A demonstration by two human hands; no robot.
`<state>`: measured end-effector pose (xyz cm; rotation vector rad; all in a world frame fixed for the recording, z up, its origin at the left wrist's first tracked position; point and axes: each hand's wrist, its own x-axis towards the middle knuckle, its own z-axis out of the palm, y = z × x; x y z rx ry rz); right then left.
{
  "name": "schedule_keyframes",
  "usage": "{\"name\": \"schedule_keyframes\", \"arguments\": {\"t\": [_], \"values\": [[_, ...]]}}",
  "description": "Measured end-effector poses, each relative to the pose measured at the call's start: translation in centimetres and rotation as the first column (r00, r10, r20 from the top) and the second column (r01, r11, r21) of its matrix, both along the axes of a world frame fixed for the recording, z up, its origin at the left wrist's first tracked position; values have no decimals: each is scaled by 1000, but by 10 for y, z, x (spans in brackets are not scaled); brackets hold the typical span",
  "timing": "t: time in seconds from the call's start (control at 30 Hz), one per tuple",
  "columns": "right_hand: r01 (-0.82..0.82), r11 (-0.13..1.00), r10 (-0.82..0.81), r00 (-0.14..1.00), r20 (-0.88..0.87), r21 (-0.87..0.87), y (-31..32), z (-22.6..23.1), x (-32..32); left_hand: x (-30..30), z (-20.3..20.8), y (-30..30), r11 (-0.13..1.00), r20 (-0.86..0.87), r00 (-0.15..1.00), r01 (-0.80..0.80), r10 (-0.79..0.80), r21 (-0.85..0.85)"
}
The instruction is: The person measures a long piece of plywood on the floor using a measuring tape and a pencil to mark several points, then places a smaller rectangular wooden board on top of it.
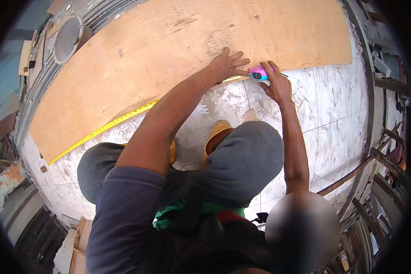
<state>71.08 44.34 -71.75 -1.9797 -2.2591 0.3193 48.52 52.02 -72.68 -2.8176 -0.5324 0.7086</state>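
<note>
A large plywood sheet point(169, 41) lies on the tiled floor in front of me. My left hand point(226, 65) rests on it near its front edge, fingers spread and palm down. Just to the right, my right hand point(277, 84) grips a pink and blue tape measure point(259, 73) at that same edge. From it the yellow tape blade point(114, 122) runs left along the edge to the sheet's near left corner. My left hand and forearm hide part of the blade. A thin dark tip shows beside my right hand; I cannot make out what it is.
Under me is a stained, pale tile floor point(333, 105). A round pale bucket point(69, 40) stands at the far left, beside long pipes or bars point(102, 16). Near the sheet's left corner lies a small wood block point(43, 169). Timber pieces point(388, 162) crowd the right side.
</note>
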Motion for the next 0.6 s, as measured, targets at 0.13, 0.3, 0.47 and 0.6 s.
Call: {"name": "schedule_keyframes", "arguments": {"t": [0.13, 0.3, 0.47, 0.6], "values": [[-118, 993, 116, 989, -93, -13, 9, -15, 2, -20, -8, -4, 997, 157, 987, -33, 45, -77], [-187, 979, 201, 949, -244, 80, -6, -13, -22, -81, -19, -30, 902, 317, 882, -225, 349, -368], [-263, 964, 261, 915, -308, 34, -14, 1, -44, -156, -19, -65, 439, 64, 656, -426, 752, -791], [-324, 946, 300, 888, -349, -14, -18, 18, -62, -225, 0, -83, 180, -76, 543, -402, 836, -898]]}}
